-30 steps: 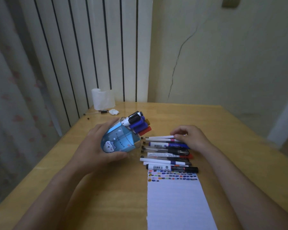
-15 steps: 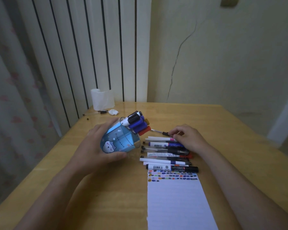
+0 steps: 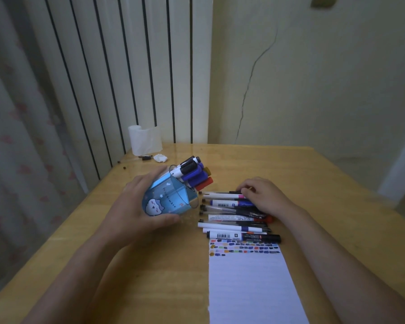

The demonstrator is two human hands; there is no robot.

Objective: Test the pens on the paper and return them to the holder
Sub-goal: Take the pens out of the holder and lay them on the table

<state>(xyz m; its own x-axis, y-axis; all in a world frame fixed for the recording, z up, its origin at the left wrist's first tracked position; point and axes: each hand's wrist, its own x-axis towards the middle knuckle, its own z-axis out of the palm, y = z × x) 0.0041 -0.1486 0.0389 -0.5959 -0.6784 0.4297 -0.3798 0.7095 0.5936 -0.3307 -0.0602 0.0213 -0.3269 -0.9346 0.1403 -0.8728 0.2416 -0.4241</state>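
1. The left hand (image 3: 136,206) is gripping the blue pen holder (image 3: 167,198), fingers and thumb curled round it, and is holding it tilted with its mouth toward the row of pens.
2. Several markers (image 3: 193,174) are sticking out of the holder's mouth, with black, blue, gold and red caps showing.
3. The row of pens (image 3: 234,216) is lying on the table (image 3: 337,206) just right of the holder, the pens side by side and pointing toward it.
4. The right hand (image 3: 263,195) is resting on the far end of that row, its curled fingers pinching a thin black pen (image 3: 225,192) at the row's back edge.
5. The sheet of paper (image 3: 248,281) is lying just in front of the row, its top edge touching the nearest marker and carrying bands of small coloured test marks.
6. Behind the holder, by the table's far corner, a white paper roll (image 3: 144,140) is standing, with a crumpled white scrap (image 3: 160,157) beside it.
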